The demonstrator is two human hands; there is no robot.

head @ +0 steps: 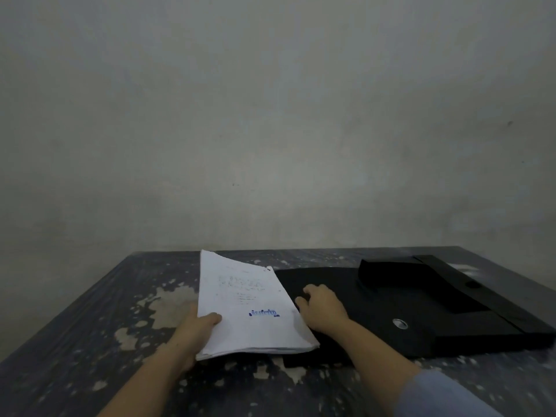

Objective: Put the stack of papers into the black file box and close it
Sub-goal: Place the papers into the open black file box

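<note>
A white stack of papers [246,308] with a blue stamp near its lower right is lifted off the table, tilted up at its left side. My left hand [198,329] grips its lower left edge, thumb on top. The stack's right edge overlaps the black file box [421,314], which lies open and flat on the right half of the table, with a silver snap [400,324] on one panel and a raised flap at the back. My right hand [322,308] rests palm down on the box's black panel, fingers curled beside the papers' right edge.
The table [90,341] is dark with worn pale patches and reaches a plain grey wall [270,115] at the back. A blue sleeve [442,392] covers my right forearm at the bottom right.
</note>
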